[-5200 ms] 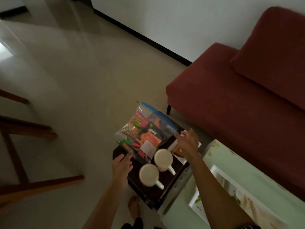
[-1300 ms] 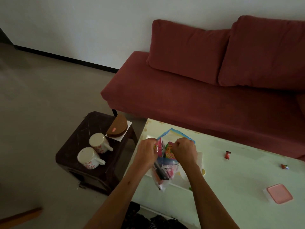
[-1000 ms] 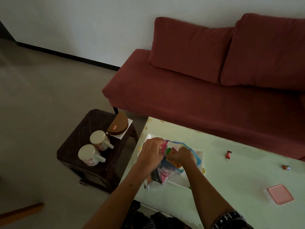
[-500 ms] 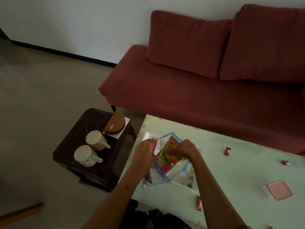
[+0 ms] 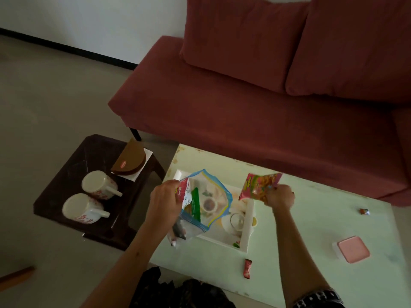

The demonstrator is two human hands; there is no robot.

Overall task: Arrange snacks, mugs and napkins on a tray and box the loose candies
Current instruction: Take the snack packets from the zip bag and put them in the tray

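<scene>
Above the white rectangular tray [image 5: 248, 227], left hand [image 5: 165, 202] grips a clear blue-zippered bag [image 5: 206, 203]; right hand [image 5: 279, 196] pinches a pink snack packet [image 5: 259, 187].

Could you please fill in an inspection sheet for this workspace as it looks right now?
Surface: pale green table, worn paint at its corner.
Job's things: white tray on the table; zip bag open over it; pink snack packet out of the bag; two mugs and napkin holder on the dark side table; pink-lidded box shut.
Clutter: loose candies on the table.
Grippers: left hand holds the bag; right hand holds the packet.
Cables: nothing seen.
Surroundings: red sofa, bare floor.
</scene>
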